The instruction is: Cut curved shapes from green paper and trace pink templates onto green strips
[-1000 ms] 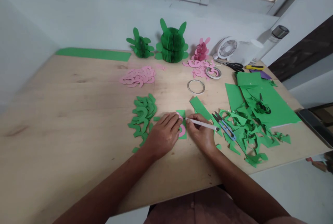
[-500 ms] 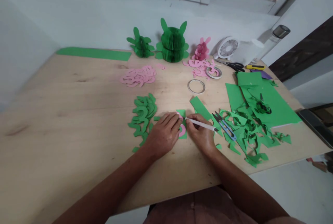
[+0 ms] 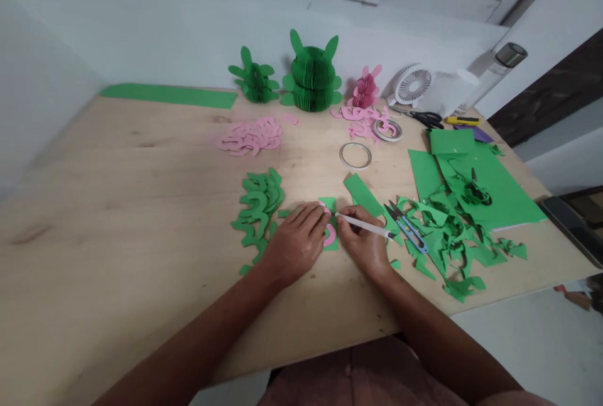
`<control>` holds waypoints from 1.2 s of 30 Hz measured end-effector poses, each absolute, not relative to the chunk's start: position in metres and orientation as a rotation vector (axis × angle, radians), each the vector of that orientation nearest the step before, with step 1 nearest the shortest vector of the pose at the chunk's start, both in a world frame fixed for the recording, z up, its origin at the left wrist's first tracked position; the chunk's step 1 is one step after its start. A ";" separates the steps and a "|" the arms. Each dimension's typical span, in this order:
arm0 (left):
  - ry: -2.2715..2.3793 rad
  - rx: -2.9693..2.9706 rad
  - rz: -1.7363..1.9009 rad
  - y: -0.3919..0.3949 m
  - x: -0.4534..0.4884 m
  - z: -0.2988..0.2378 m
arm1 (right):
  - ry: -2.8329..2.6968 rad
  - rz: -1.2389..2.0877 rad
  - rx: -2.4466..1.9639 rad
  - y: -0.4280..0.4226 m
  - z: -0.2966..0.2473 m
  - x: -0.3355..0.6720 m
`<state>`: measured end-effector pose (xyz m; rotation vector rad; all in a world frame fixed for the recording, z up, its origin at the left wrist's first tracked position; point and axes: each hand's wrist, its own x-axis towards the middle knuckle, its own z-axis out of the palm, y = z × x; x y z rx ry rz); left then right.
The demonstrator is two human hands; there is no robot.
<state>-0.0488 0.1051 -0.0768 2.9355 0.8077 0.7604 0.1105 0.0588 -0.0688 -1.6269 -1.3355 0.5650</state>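
Note:
My left hand point(image 3: 296, 239) lies flat, fingers stretched, pressing a pink curved paper shape point(image 3: 330, 234) onto a small green paper piece point(image 3: 328, 205) on the wooden table point(image 3: 117, 205). My right hand point(image 3: 365, 244) is closed round a white pen point(image 3: 365, 225), whose tip rests at the pink shape's edge. A pile of green cut-out shapes point(image 3: 257, 205) lies just left of my left hand. A green paper strip point(image 3: 362, 195) lies just beyond my right hand.
Blue-handled snips point(image 3: 407, 228) lie right of my right hand, beside green scraps point(image 3: 447, 236) and green sheets point(image 3: 475, 176). Further back are two tape rolls point(image 3: 355, 156), pink cut-outs point(image 3: 252, 136), green and pink honeycomb figures point(image 3: 311, 76), a small fan point(image 3: 412, 84), black scissors point(image 3: 426, 119).

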 end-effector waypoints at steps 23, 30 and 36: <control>0.807 2.954 0.746 0.106 -0.050 -0.078 | -1.338 0.536 -1.630 0.057 -0.066 0.110; 0.814 2.962 0.752 0.106 -0.050 -0.079 | -1.325 0.545 -1.664 0.057 -0.064 0.109; 0.813 2.935 0.748 0.105 -0.050 -0.081 | -1.361 0.514 -1.663 0.056 -0.064 0.109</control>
